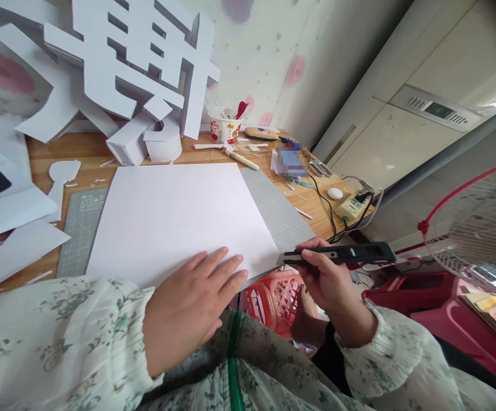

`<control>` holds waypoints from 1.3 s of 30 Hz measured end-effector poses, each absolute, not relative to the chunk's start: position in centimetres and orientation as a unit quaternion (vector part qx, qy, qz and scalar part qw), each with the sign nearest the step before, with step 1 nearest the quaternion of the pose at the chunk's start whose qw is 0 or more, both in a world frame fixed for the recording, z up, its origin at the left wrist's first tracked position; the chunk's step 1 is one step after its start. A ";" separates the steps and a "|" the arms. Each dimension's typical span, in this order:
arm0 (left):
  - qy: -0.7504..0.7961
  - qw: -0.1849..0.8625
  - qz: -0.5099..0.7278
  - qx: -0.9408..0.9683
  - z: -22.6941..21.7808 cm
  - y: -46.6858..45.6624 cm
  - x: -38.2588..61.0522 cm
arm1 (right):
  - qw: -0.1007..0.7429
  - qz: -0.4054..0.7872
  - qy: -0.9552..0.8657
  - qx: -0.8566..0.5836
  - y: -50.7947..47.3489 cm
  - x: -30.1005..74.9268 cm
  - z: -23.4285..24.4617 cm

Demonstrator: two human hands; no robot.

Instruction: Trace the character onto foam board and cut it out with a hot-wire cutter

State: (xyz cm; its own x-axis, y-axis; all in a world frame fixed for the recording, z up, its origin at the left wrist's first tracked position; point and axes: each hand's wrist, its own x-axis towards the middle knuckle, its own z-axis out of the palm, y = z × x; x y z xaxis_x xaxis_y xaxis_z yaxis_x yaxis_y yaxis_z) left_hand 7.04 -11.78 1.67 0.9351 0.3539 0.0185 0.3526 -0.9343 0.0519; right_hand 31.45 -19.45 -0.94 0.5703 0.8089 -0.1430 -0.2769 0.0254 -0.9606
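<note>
A large white sheet (174,211) lies flat over a grey cutting mat (282,211) at the table's front. My left hand (200,291) rests on the sheet near its front edge, palm down with the fingers stretched out. In my right hand (325,274) is a black utility knife (346,252), gripped between thumb and fingers. Its tip points left and is at the sheet's front right corner; whether the blade touches the sheet I cannot tell.
Large white cut-out characters (102,68) stand at the back left. Behind the sheet are a paper cup (225,129) with tools and a pen-like tool (241,158). A power strip (353,206) with cables sits at the right edge. A fan (479,222) and red basket (275,299) are off the table.
</note>
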 end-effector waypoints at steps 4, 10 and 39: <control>0.174 0.026 0.034 0.984 1.1 -11.5 7.1 | 0.666 0.396 -0.257 -0.578 -19.5 32.3 -1.0; 0.147 0.028 0.073 0.986 0.3 -10.8 6.9 | 0.654 0.413 -0.363 -0.520 -18.4 33.5 0.1; 0.145 0.058 0.058 0.986 0.1 -10.6 7.0 | 0.566 0.274 -0.412 -0.659 -16.6 27.7 -1.4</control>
